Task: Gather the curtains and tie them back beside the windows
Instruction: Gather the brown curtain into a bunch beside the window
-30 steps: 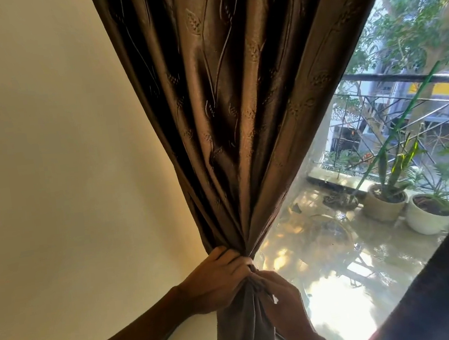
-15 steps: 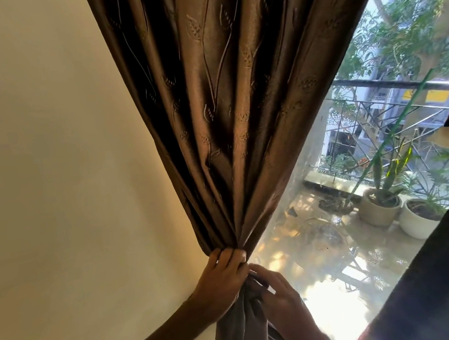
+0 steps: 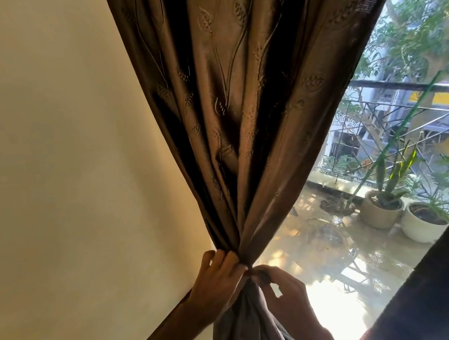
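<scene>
Left hand (image 3: pixel 217 285) grips the gathered curtain (image 3: pixel 239 112) at its neck; right hand (image 3: pixel 283 289) just beside it, fingers pinching the same bunch (tail hangs below both); wall (image 3: pixel 66 188) behind left hand.

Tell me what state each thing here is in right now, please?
Brown curtain, bunched tight at the waist, fanning out above.
Left hand, grips the bunch from the wall side.
Right hand, pinches the curtain at the bunch.
Window, uncovered beside the curtain.
Plant pots, upright outside.

Brown leaf-embossed curtain (image 3: pixel 239 112), bunched to a narrow waist beside the window (image 3: pixel 390 207), tail hanging below.
</scene>
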